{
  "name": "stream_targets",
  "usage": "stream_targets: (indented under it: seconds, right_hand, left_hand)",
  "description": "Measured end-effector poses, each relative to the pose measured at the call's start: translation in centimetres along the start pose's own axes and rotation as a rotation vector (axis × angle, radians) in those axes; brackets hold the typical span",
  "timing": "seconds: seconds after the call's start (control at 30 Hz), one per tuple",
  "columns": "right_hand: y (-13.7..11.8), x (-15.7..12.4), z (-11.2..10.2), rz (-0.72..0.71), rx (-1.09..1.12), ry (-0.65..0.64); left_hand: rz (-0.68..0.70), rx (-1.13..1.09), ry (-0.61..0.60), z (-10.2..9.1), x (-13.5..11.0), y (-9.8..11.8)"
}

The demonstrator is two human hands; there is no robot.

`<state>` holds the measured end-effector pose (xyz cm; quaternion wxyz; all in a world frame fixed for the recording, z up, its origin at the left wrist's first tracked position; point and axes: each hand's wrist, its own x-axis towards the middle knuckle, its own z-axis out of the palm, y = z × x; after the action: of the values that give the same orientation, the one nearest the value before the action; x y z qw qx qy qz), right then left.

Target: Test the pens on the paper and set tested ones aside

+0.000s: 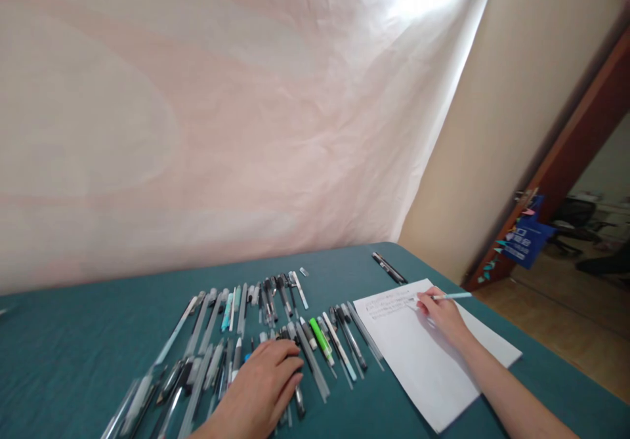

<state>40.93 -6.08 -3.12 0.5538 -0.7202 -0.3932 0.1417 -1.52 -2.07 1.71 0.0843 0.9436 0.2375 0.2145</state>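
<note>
Right hand [443, 311]: pinching a pale pen [455, 296] between thumb and fingers, its writing end down by the lines of script, over the white paper [438, 373].
Left hand [266, 380]: laid across the loose pens [241, 311], fingers bent and close together; can't tell whether it grips any.
Paper: askew on the green bench [63, 354], handwriting toward its far edge.
Pens: 2 rough rows left of the paper, nearest ones blurred; bright green marker [321, 341] right of the left hand.
Beyond paper: dark pen [388, 268], apart from the rows.
Backdrop: pale pink sheet [246, 130].
Doorway: blue bag [525, 239] hanging.
</note>
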Motion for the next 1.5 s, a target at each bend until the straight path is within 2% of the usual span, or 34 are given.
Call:
stream_targets:
  seconds: [0.3, 0.5, 0.7, 0.9, 1.13, 1.5]
  right_hand:
    - [0.45, 0.03, -0.11, -0.037, -0.117, 0.054]
    - [0.58, 0.15, 0.07, -0.062, -0.144, 0.043]
    - [0.62, 0.17, 0.02, -0.082, -0.184, 0.03]
    - [0.88, 0.57, -0.04, -0.093, -0.239, 0.052]
    - [0.48, 0.55, 0.05, -0.07, -0.232, 0.075]
    - [0.13, 0.05, -0.08, -0.067, -0.178, 0.029]
  left_hand:
    - [-0.006, 0.001, -0.03, 0.35, -0.02, -0.2]
    - [0.003, 0.0, -0.005, 0.42, 0.0, -0.3]
    - [-0.011, 0.003, -0.032, 0.35, -0.02, -0.17]
    - [0.001, 0.011, 0.016, 0.54, 0.1, -0.18]
    - [-0.007, 0.029, 0.002, 0.58, 0.1, -0.15]
    - [-0.024, 0.023, -0.057, 0.78, 0.09, -0.29]
